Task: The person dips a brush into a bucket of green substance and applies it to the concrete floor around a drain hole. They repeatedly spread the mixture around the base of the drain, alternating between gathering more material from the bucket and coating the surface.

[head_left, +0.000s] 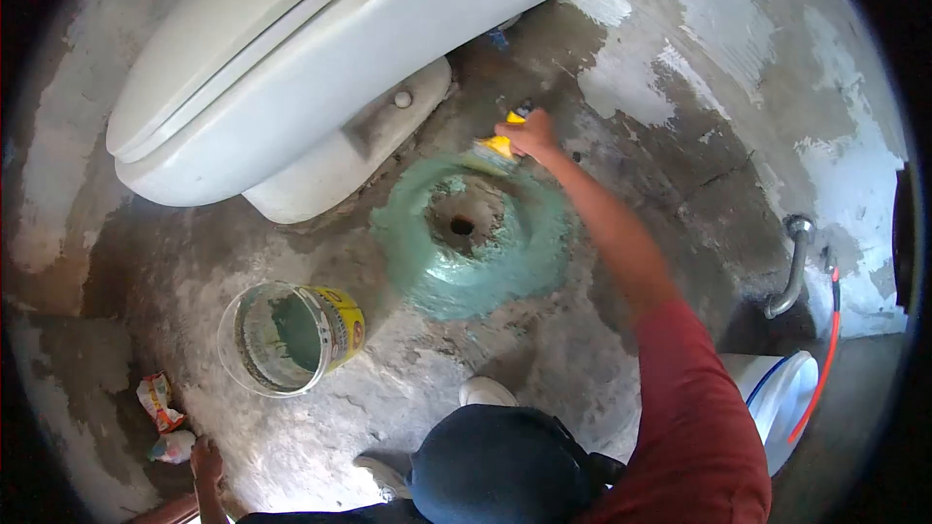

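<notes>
My right hand (531, 134) is closed on a yellow-handled brush (497, 146), whose bristles touch the upper edge of a green coating (442, 281) on the floor. The coating surrounds a raised rough mound with a dark drain hole (461, 225) in it. To the left stands a bucket (335, 320) with a yellow label and green material inside. My left hand (206, 461) is low at the left, beside crumpled packets (160, 403); its fingers are too small to make out.
A white toilet (282, 68) fills the upper left. A metal pipe (801, 252) and a red hose (833, 349) are at the right wall, above a white bucket (791, 398). My shoe (485, 392) shows at the bottom, near a dark cap (500, 466).
</notes>
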